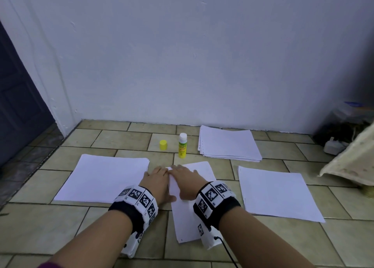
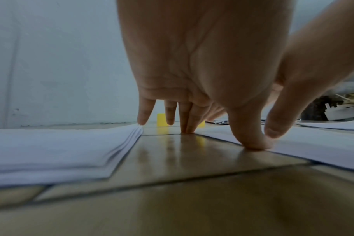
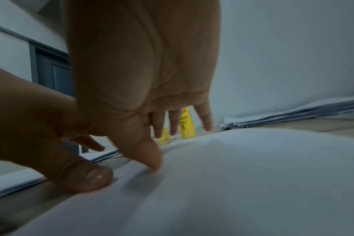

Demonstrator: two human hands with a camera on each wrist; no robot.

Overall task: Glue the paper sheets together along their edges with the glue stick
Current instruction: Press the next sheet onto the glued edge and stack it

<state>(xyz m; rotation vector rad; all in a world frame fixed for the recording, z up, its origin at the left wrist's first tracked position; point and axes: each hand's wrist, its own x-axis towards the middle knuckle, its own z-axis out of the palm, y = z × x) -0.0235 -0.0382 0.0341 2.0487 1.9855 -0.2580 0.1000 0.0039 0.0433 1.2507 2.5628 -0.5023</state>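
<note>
White paper sheets [image 1: 190, 213] lie on the tiled floor in front of me, long side running away from me. My left hand [image 1: 158, 179] has straight fingers on the floor at the sheets' left edge, and its thumb [image 2: 251, 140] presses that edge. My right hand [image 1: 187, 179] lies flat on the sheets with its fingers spread, its thumb [image 3: 152, 161] on the paper [image 3: 243, 175]. The glue stick [image 1: 182, 145] stands upright and uncapped beyond the hands. Its yellow cap [image 1: 163, 145] sits to its left.
A paper stack [image 1: 105, 178] lies at left, another sheet pile [image 1: 277, 192] at right, and a third stack [image 1: 228, 144] by the white wall. A dark door [image 1: 18, 109] is at far left. Clutter and a cloth-covered object [image 1: 352, 162] sit at far right.
</note>
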